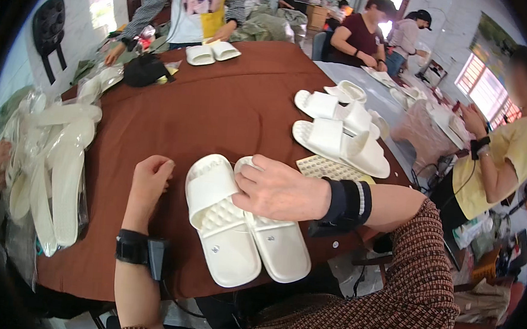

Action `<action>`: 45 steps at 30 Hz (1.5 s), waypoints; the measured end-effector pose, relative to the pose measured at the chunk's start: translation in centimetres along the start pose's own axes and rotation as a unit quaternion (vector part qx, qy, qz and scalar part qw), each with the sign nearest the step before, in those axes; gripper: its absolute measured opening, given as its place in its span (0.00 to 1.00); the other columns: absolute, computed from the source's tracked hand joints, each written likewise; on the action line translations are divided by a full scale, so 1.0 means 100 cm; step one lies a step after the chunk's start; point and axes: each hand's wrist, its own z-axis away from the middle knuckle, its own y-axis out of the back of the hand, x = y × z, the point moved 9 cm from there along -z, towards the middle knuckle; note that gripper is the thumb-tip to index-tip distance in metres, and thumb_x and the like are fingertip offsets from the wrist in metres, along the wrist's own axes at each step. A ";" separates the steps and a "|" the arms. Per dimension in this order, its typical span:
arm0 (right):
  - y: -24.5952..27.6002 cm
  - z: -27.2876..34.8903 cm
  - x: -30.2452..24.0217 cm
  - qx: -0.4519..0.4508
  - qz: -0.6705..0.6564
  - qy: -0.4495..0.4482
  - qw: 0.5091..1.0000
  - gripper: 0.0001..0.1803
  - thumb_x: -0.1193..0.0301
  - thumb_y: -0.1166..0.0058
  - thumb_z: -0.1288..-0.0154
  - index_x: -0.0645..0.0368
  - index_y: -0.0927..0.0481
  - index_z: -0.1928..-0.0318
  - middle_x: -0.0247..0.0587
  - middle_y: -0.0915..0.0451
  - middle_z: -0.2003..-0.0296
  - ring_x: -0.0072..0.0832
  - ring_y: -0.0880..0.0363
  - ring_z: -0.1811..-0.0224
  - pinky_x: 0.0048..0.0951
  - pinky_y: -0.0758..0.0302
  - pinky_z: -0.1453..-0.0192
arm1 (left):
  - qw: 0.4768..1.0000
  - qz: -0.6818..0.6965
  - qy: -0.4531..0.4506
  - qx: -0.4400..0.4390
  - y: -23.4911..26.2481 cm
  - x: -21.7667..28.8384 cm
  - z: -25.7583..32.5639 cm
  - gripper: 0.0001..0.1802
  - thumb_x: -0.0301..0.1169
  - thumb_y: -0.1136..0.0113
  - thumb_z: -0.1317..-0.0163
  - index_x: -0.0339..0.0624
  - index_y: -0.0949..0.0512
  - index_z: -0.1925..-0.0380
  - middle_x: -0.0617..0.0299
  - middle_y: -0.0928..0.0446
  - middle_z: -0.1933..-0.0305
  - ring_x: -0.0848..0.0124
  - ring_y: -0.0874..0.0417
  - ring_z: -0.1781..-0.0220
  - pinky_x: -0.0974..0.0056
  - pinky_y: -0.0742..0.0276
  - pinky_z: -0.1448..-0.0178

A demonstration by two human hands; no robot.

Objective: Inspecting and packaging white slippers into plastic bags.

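A pair of white slide slippers lies in front of me, toes away: a left slipper [229, 256] and a right slipper [285, 253], side by side and touching. Both have bumpy footbeds and a small round mark on the heel. My right hand [280, 189] reaches across the right slipper's strap, its fingers curled down over it. That hand hides most of the strap and whatever its fingertips pinch. Just left of the pair, my left hand [149, 184] is apart from the slippers, fingers curled in and thumb against them, with nothing visible in it.
Clear-bagged white slippers [65, 152] lie at the left. More white slippers [337, 139] and a sheet of small round stickers [332, 168] are at the right. Across the brown cloth [218, 107] a person handles another pair [213, 53], near a black cap [147, 71]. Other people work at the right.
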 end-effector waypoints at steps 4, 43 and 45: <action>0.015 0.017 0.036 -0.001 0.056 -0.062 0.996 0.07 0.68 0.45 0.45 0.53 0.23 0.65 0.34 0.24 0.65 0.28 0.24 0.57 0.31 0.32 0.53 | 1.000 -0.002 0.003 -0.004 -0.004 0.003 0.000 0.09 0.32 0.41 0.33 0.36 0.18 0.64 0.67 0.24 0.74 0.80 0.28 0.75 0.72 0.32 0.71; 0.041 0.065 0.057 -0.085 -0.149 -0.131 0.976 0.16 0.70 0.35 0.45 0.56 0.19 0.55 0.37 0.18 0.57 0.38 0.23 0.54 0.38 0.34 0.44 | 0.893 -0.447 -0.051 0.000 0.052 0.024 0.020 0.27 0.49 0.40 0.36 0.40 0.21 0.45 0.46 0.23 0.45 0.46 0.23 0.41 0.47 0.27 0.38; 0.038 0.071 0.057 -0.088 -0.154 -0.133 0.975 0.16 0.70 0.35 0.45 0.56 0.19 0.54 0.37 0.18 0.57 0.38 0.23 0.54 0.37 0.34 0.44 | 0.823 -0.562 -0.044 0.062 0.082 0.040 0.038 0.30 0.49 0.36 0.39 0.42 0.24 0.43 0.45 0.27 0.42 0.45 0.25 0.41 0.43 0.29 0.39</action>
